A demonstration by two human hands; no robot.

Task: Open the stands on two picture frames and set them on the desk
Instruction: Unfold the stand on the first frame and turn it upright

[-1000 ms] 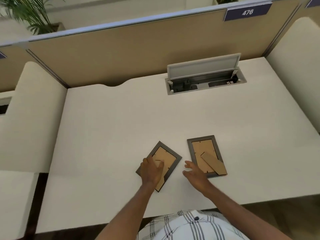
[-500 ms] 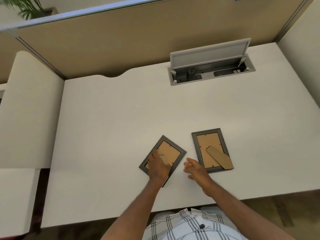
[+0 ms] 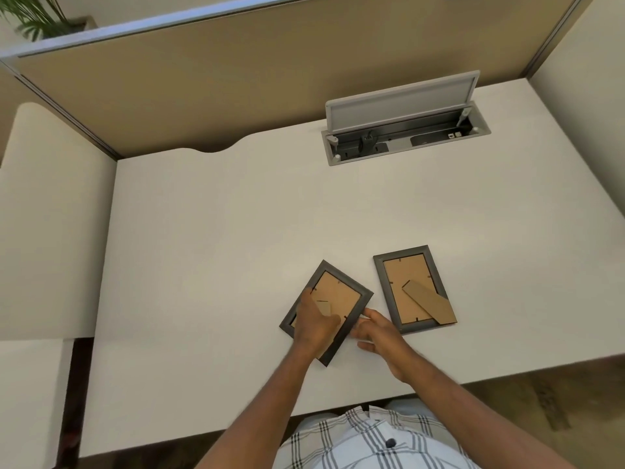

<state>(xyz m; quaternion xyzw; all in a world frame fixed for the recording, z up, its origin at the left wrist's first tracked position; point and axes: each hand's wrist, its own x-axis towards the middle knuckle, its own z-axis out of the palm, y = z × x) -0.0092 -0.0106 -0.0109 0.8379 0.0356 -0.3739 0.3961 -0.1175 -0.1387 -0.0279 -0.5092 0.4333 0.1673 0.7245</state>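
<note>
Left frame (image 3: 341,292) lies face-down under left hand (image 3: 314,324).

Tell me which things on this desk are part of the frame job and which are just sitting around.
Part of the job:
- left picture frame, face down, left hand on its back
- right picture frame, face down, stand showing
- right hand at the left frame's edge
- desk

Just there:
- open cable box
- partition
- plant

Head camera looks steeply down, close over the desk (image 3: 236,231).
</note>
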